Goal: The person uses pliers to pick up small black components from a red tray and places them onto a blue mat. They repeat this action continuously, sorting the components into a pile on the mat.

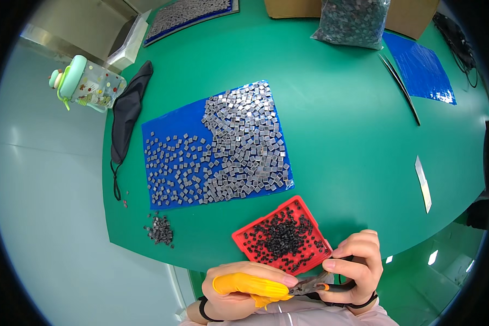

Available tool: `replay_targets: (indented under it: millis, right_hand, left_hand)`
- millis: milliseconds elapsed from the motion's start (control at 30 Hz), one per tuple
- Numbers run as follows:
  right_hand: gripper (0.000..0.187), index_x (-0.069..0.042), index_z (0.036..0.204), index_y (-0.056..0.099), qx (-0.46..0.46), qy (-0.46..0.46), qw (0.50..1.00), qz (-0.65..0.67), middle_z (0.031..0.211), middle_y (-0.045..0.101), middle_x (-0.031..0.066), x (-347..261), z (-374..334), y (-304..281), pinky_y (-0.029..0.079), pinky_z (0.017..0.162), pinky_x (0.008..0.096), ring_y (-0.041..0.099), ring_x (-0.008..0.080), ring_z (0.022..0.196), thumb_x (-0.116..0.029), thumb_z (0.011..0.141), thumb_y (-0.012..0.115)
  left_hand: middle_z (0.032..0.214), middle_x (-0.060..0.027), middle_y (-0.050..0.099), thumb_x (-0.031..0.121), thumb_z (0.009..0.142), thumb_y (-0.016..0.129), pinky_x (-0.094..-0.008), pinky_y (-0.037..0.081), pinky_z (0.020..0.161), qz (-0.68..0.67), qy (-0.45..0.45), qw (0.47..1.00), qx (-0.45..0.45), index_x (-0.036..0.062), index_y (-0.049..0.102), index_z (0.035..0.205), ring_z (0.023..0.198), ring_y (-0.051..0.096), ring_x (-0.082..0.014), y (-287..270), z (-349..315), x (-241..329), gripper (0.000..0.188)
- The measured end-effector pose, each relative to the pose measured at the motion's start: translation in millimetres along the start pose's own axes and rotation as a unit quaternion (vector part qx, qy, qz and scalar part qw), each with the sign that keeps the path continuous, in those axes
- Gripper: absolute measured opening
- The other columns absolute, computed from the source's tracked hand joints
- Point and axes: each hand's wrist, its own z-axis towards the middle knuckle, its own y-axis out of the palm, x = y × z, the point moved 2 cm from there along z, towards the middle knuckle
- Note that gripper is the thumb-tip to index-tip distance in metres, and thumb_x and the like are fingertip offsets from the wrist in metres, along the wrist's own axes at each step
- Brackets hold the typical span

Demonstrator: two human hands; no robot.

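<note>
My left hand (pixel 227 305) is closed near the front edge of the table, with a yellow finger cover (pixel 250 284) over part of it. Its fingertips meet the jaws of a pair of pliers (pixel 308 286); whatever they pinch is too small or hidden to name. My right hand (pixel 361 264) is wrapped round the pliers' black and orange handles. Just beyond both hands lies a red tray (pixel 249 250), tilted in its placing, holding many small black parts (pixel 284 239) heaped at its middle. The right fingers come close to the tray's right corner.
Many grey square pieces (pixel 250 146) lie on a blue sheet (pixel 171 122). Left of the tray is a small pile of dark pieces (pixel 160 230). A black mask (pixel 127 114), bottle (pixel 98 87), tweezers (pixel 401 87), pale strip (pixel 422 185) and filled bag (pixel 353 22) lie farther out.
</note>
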Motion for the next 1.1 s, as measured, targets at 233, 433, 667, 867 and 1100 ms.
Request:
replay_targets:
  millis: [233,433,667,867,1100]
  right_hand:
    - [0.047,-0.015,0.097,0.064,0.002,0.0,1.0,0.008,0.095,0.055,0.0039,1.3,-0.7,0.2,0.036,0.07,0.0352,0.052,0.0204,0.08,-0.033,0.056,0.081]
    - [0.046,-0.015,0.097,0.064,-0.002,-0.005,1.0,0.004,0.095,0.055,0.004,0.5,-0.6,1.8,0.036,0.07,0.0357,0.052,0.0204,0.08,-0.032,0.056,0.08]
    - [0.049,-0.015,0.097,0.064,0.012,0.01,1.0,-0.009,0.095,0.055,0.0039,1.9,-2.1,2.2,0.036,0.07,0.0354,0.052,0.0203,0.079,-0.03,0.053,0.08]
    - [0.05,-0.015,0.097,0.064,0.006,0.008,1.0,-0.012,0.094,0.054,0.0035,0.1,0.0,1.5,0.036,0.07,0.0351,0.052,0.02,0.079,-0.03,0.052,0.081]
    - [0.05,-0.015,0.097,0.064,0.0,0.009,1.0,-0.01,0.094,0.054,0.0036,0.4,0.8,2.5,0.036,0.071,0.0352,0.053,0.0201,0.079,-0.03,0.053,0.081]
  left_hand:
    - [0.093,-0.016,0.07,0.0,0.071,0.076,-0.0277,0.055,0.067,0.079,-0.033,0.996,0.007,-0.0022,0.068,0.088,0.078,0.069,-0.0217,4.3,-0.9,4.1,0.018]
    - [0.092,-0.0168,0.07,0.001,0.073,0.077,-0.0283,0.056,0.066,-0.044,0.037,0.994,0.093,-0.0041,0.066,0.09,0.079,0.069,-0.0221,15.0,-5.3,-10.0,0.021]
    - [0.098,-0.0184,0.064,0.014,0.089,0.063,-0.0355,0.049,0.077,0.002,0.032,0.999,-0.003,-0.0024,0.059,0.099,0.089,0.062,-0.0269,9.8,7.6,-1.8,0.019]
    - [0.094,-0.015,0.07,-0.004,0.074,0.073,-0.0252,0.055,0.066,0.025,-0.058,0.996,0.056,-0.0044,0.067,0.09,0.08,0.069,-0.0181,7.2,-7.9,-5.4,0.017]
    - [0.088,-0.0122,0.071,-0.003,0.073,0.074,-0.0237,0.055,0.064,0.093,-0.082,0.991,0.05,-0.0033,0.07,0.087,0.076,0.069,-0.0148,4.4,-3.2,4.9,0.015]
